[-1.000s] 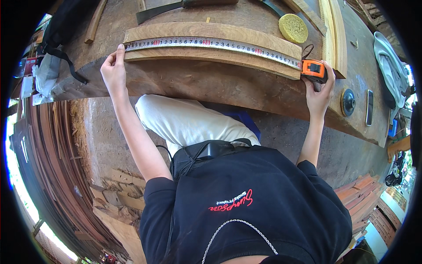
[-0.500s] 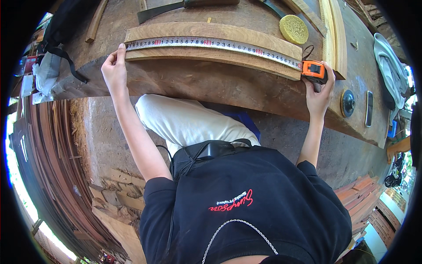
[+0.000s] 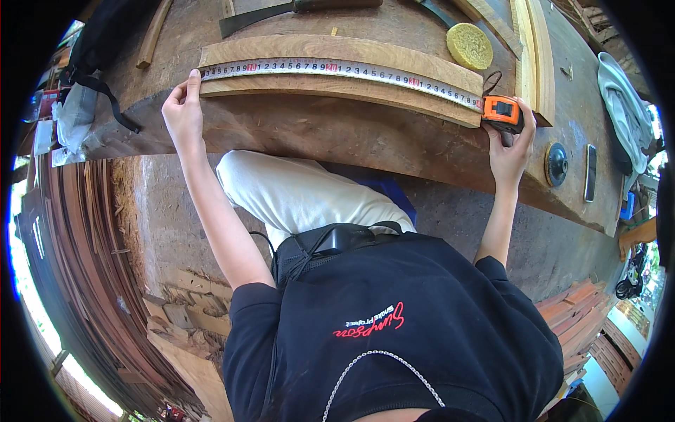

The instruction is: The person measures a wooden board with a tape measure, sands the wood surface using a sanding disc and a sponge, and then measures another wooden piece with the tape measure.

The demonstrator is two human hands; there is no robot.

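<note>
A flat wooden board (image 3: 330,48) lies lengthwise near the front edge of the workbench. Along its top stretches the pulled-out blade of a tape measure (image 3: 502,110), whose orange and black case sits at the board's right end. My left hand (image 3: 185,105) pinches the blade's free end against the board's left end, thumb and fingers closed. Round the tape case wraps my right hand (image 3: 510,146), the thumb and a finger on either side of it. A dark cord loop rises from behind the case.
Behind the board are a long-bladed knife (image 3: 260,19) and a round yellow pad (image 3: 470,46). Wooden strips (image 3: 532,63) stand to the right. A black disc (image 3: 556,165), a phone (image 3: 590,173) and a pale cloth (image 3: 624,105) rest on the bench's right side. Stacked planks (image 3: 77,260) fill the left floor.
</note>
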